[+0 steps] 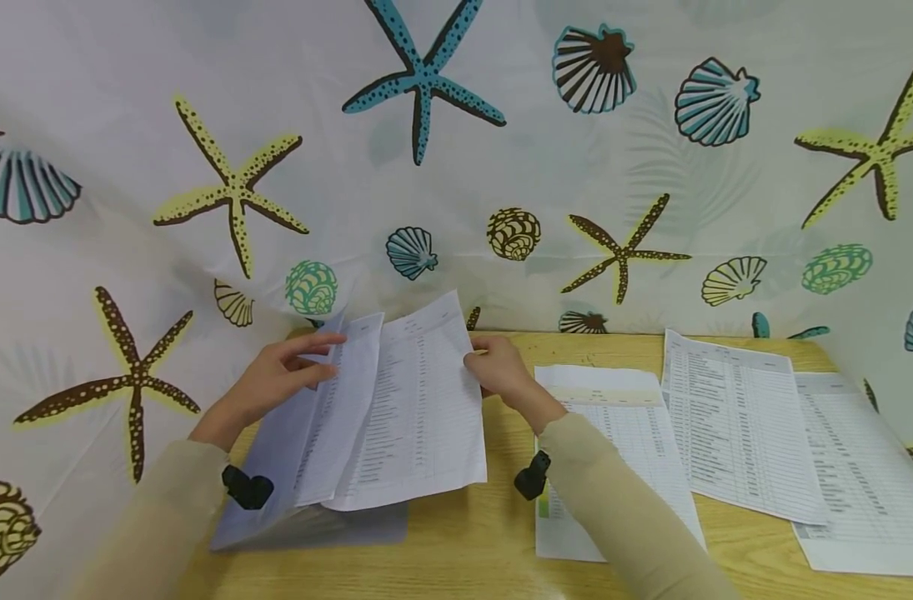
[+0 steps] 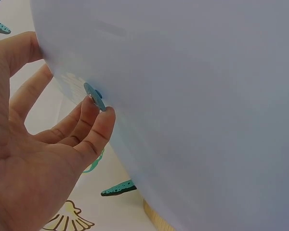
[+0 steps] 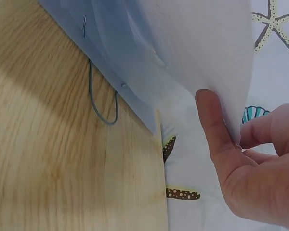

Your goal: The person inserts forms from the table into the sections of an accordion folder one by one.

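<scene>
A translucent bluish document folder (image 1: 272, 467) lies spread on the table at left, its flap raised, with printed sheets (image 1: 343, 400) standing in it. My left hand (image 1: 276, 379) holds the raised flap's edge. In the left wrist view, that hand's curled fingers are at a small teal button (image 2: 94, 96) on the flap. My right hand (image 1: 504, 371) pinches the right edge of a printed list sheet (image 1: 418, 408), thumb on one face and fingers behind. This sheet leans over the folder, its lower edge bowed. A thin cord loop (image 3: 106, 120) sticks out from the folder's edge.
Right of the folder lie a printed sheet with a coloured band (image 1: 606, 433), another list sheet (image 1: 737, 425) and a third sheet (image 1: 869, 467) partly under it. A curtain with starfish and shells (image 1: 456, 200) hangs at the wooden table's (image 1: 456, 558) back edge.
</scene>
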### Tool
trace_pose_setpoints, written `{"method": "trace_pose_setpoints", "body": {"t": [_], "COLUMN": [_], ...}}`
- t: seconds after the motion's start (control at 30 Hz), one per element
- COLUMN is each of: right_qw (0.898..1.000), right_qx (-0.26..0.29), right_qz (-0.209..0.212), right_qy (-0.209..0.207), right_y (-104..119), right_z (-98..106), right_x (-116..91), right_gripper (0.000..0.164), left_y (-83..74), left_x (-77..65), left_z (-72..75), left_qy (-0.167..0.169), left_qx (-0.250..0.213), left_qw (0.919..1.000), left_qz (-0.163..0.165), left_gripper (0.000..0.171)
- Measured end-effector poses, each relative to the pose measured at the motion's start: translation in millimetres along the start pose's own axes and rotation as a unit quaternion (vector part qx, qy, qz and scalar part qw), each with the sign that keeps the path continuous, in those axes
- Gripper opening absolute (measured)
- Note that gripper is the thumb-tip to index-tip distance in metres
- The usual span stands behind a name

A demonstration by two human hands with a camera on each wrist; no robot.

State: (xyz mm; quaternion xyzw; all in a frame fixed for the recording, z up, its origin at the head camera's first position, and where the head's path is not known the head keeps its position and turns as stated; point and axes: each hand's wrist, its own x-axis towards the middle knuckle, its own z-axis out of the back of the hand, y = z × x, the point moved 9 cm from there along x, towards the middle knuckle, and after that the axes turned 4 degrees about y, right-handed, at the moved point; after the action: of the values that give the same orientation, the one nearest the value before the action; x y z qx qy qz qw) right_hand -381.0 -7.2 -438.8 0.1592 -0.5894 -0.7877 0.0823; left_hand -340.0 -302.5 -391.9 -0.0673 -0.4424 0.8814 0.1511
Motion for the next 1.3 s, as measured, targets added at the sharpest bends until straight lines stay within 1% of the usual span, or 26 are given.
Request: {"method": "trace_pose_setpoints", "body": {"t": [0.17,0.47,0.53,0.7,0.77,0.93,1.3], "right_qw": [1.000,0.998,0.998,0.998,0.997,0.996,0.997], "right_qx": [0.029,0.053,0.058,0.065,0.074,0.093,0.071], "right_qz": [-0.003,0.004,0.003,-0.007,-0.011,-0.015,-0.007], "right_qy": [0.005,0.013,0.007,-0.024,-0.027,-0.011,0.035], "right_y": [-1,0,0,-2,-4,-7,-5], "right_z": [-9,-21,-21,-18,-18,-27,-40], "right_x": [2,2,2,2,2,1,3], "right_gripper": [0.048,0.047,0.047,0.045,0.045,0.045,0.044], "left_y": [0.9,0.8,0.7,0.4,0.3,-1.2,-1.0], "left_x": [-0.6,-0.9,-0.5,-0.1,0.0,0.0,0.6], "left_z": [-0.4,-0.5,-0.8,-1.7,-1.7,-1.5,-1.5], "left_qy": [0.000,0.000,0.000,0.001,0.000,-0.002,-0.001], "left_qx": [0.003,0.004,0.002,0.000,0.001,0.005,-0.001], "left_qw": [1.0000,1.0000,1.0000,1.0000,1.0000,1.0000,0.9999], "left_qz": [0.001,0.004,0.001,-0.007,-0.007,-0.008,-0.010], "left_gripper": [0.051,0.051,0.051,0.051,0.051,0.050,0.050]}}
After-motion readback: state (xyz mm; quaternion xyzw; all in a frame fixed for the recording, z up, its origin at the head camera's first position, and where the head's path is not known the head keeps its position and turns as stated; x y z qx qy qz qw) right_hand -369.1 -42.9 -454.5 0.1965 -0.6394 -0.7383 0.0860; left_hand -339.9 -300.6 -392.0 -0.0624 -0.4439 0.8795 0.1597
